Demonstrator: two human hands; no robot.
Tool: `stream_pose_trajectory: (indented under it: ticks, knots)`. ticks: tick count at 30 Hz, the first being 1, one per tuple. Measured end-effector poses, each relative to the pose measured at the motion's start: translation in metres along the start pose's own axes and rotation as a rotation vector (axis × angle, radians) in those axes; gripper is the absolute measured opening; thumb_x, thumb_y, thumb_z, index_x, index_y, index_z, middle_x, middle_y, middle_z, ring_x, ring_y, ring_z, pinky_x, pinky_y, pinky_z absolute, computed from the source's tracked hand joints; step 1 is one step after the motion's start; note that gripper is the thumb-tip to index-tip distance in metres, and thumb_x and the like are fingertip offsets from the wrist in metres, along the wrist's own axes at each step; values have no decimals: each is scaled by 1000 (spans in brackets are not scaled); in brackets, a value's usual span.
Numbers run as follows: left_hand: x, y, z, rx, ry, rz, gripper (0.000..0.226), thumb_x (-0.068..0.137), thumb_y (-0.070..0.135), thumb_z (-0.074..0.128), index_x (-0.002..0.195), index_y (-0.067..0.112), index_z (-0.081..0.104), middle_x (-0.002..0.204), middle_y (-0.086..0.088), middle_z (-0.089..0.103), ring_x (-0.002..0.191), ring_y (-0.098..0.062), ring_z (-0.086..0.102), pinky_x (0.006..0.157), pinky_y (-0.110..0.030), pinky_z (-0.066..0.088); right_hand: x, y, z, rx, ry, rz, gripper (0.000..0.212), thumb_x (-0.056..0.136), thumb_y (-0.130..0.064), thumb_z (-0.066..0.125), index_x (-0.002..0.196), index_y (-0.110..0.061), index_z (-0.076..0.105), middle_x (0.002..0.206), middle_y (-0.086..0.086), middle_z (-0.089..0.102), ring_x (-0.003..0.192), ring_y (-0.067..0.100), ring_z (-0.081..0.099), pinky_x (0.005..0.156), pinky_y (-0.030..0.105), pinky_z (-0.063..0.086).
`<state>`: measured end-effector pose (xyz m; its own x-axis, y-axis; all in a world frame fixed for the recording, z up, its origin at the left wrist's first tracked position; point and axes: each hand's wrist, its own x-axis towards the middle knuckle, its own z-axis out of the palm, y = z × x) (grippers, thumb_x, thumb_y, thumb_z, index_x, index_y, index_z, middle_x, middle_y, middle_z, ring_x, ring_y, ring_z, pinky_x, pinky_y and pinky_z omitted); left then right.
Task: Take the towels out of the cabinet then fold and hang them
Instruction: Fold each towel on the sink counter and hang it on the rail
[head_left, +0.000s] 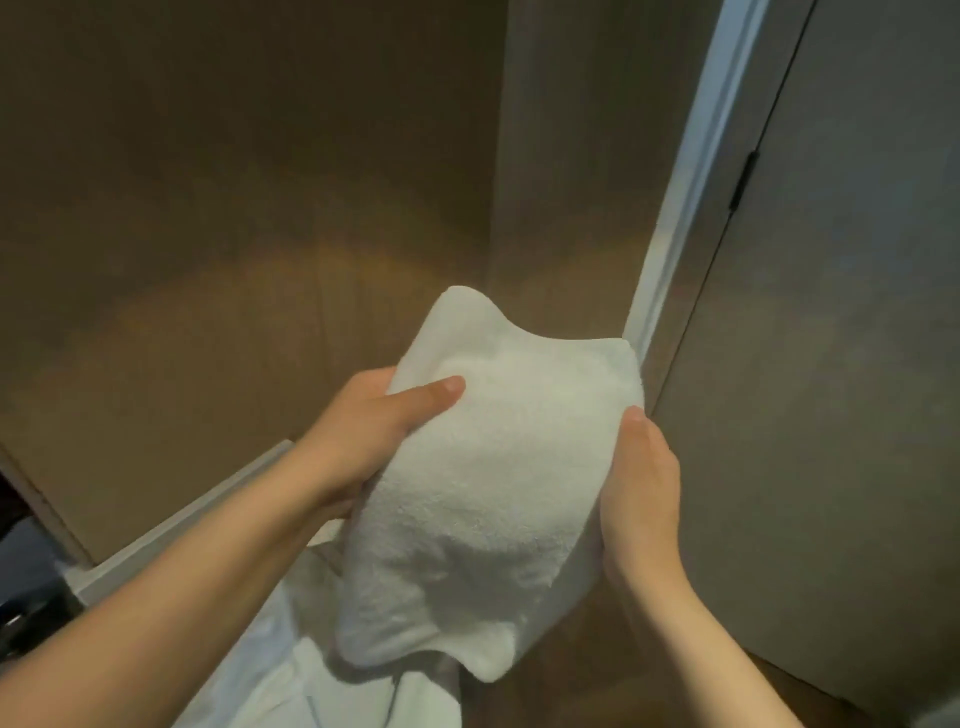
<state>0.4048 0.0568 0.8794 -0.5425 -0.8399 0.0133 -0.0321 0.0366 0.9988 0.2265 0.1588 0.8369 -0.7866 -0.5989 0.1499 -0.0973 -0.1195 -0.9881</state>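
Brown walls (208, 208) are standing behind, and a gray door (831, 364) with a white frame (691, 182) is showing on the right. A person is holding a white towel (483, 493) up in the air between both hands, close to the frame. The left hand (363, 441) is gripping the towel's left side, with the thumb (436, 392) lying on top. The right hand (641, 488) is gripping the right side, and its fingers are hiding behind the cloth. The towel is looking thick, fluffy and soft, and its middle is puffing up while one end is flopping down. It is probably feeling light and is not likely slipping or breaking. Holding it by the edges or corners is likely working best, because the middle is sagging. More white cloth (291, 665) is showing underneath; whether it is the same towel is hard to tell.
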Motion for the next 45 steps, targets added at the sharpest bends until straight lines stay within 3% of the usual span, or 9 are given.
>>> stream_pose_trajectory:
  ticks: [4,9,12,16,20,23,29,33,45]
  knots:
    - [13,20,51,-2,-76,128,22,84,40,69,94,22,76,97,-4,76,86,-22,74,62,-24,57,26,-23,-50,-15,102,-175,40,105,-32,35,71,-13,49,66,-5,49,54,1,44,50,13,37]
    - [32,56,134,-19,-155,257,21,80,41,69,91,25,77,96,-5,76,86,-23,74,63,-22,56,61,-52,-128,-63,175,-273,42,104,-32,35,74,-5,47,68,-4,47,61,8,41,57,25,36]
    - [43,69,171,6,-175,316,25,82,46,70,92,24,76,95,-5,76,86,-25,74,68,-30,59,83,-67,-171,-129,147,-293,41,103,-34,38,68,-13,48,60,-12,49,57,3,43,59,29,37]
    - [59,86,220,29,-143,410,35,80,51,69,87,17,74,89,-10,75,81,-31,73,76,-45,57,119,-85,-230,-278,75,-383,44,101,-32,43,80,5,55,70,4,54,65,12,45,59,28,35]
    - [81,104,255,33,-105,474,35,82,47,66,83,13,73,84,-10,75,76,-31,72,72,-43,56,155,-106,-263,-359,95,-480,43,100,-29,49,74,6,55,61,6,47,61,12,40,52,24,29]
    - [102,114,271,49,-75,533,38,82,48,65,83,10,71,83,-10,74,77,-32,72,71,-42,54,186,-114,-272,-377,83,-496,44,99,-32,49,68,-1,50,55,-6,42,54,10,36,52,26,29]
    - [162,129,282,37,-26,582,32,85,43,65,84,13,73,84,-9,75,81,-33,72,76,-46,55,255,-122,-258,-346,51,-516,44,101,-31,47,67,-5,53,43,-3,49,44,12,47,55,28,40]
    - [212,140,272,9,18,633,30,84,43,64,86,15,74,85,-6,76,80,-28,73,72,-39,55,310,-131,-228,-296,23,-552,42,101,-35,46,76,-4,59,44,4,56,45,13,52,58,30,39]
    - [320,169,169,43,306,662,34,79,45,64,87,13,73,88,-14,75,88,-39,70,83,-58,52,445,-146,-61,-118,-249,-672,39,101,-37,46,84,-7,64,48,8,60,42,10,54,48,20,40]
